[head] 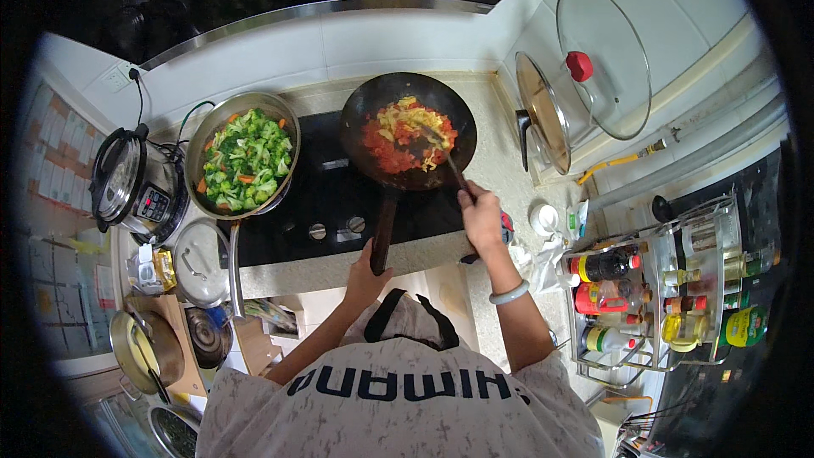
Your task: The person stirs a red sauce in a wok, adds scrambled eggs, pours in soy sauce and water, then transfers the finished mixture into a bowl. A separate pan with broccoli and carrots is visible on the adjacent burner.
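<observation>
A dark wok (356,146) sits on the right side of the black cooktop (318,203). In it lie chopped red tomatoes (381,151) mixed with yellow scrambled egg (413,117). My left hand (365,277) grips the end of the wok's wooden handle (384,229). With my right hand (481,216) I hold a spatula (455,168) by its dark handle, and its blade reaches into the food, partly hidden there. To the left of the wok, a wide steel pan (198,130) holds broccoli (254,152) with carrot pieces.
An electric pressure cooker (137,184) and a metal lid (202,264) are at the left. Glass lids (604,63) lean or hang by the right wall. A wire rack (655,331) with several sauce bottles (601,265) stands at the right. A pot (168,356) is at lower left.
</observation>
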{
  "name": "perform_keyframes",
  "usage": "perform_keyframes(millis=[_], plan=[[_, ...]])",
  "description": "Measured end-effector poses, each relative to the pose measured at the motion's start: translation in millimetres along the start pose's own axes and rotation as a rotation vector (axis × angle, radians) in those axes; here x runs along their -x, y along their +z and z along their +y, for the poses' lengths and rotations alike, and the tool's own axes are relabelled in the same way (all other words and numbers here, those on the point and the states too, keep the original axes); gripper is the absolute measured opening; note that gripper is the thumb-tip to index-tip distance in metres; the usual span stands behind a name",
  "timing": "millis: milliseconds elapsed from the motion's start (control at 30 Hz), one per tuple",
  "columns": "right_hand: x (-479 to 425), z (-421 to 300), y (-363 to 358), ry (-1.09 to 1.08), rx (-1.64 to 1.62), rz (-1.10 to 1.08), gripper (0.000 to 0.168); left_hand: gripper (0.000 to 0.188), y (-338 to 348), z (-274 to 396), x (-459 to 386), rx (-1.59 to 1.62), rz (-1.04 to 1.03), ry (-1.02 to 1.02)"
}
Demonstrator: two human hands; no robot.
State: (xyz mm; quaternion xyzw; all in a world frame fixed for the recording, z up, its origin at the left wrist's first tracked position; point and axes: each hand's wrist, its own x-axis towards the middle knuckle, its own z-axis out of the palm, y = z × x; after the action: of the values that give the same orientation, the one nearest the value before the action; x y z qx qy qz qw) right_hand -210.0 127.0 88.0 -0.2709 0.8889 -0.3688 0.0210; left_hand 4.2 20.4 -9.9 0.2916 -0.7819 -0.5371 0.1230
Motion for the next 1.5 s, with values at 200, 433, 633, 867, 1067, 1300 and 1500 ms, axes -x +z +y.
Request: perform_keyframes(millis=[200, 433, 633, 867, 1067, 1300, 1500], plan=[[-19, 21, -6, 0.303, -0.453, 0.07, 0.033, 0.075, -3, -3, 3, -0.017, 0.006, -0.007], [-58, 34, 46, 0.756, -1.232, -0.223, 0.028, 0.074, 0, -8, 0, -0.034, 0.028, 0.04], [14, -39, 14, 0.484, -0.688, -0.309, 0.034, 0.073, -7, -2, 0, -0.006, -0.012, -0.015], [47, 20, 30, 0.255, -0.437, -0.13, 0.03, 0.069, -7, 3, 1, -0.03, -0.033, -0.034], [7, 16, 17, 0.083, -0.06, 0.13, 0.031, 0.078, -9, 6, -1, -0.041, -0.044, -0.014], [37, 5, 67, 0.003, 0.11, -0.106, 0.045, 0.073, -4, -26, -3, 0.11, -0.012, -0.029], [60, 34, 16, 0.043, -0.261, 0.013, 0.036, 0.045, -5, 13, 2, 0.239, -0.058, -0.213]])
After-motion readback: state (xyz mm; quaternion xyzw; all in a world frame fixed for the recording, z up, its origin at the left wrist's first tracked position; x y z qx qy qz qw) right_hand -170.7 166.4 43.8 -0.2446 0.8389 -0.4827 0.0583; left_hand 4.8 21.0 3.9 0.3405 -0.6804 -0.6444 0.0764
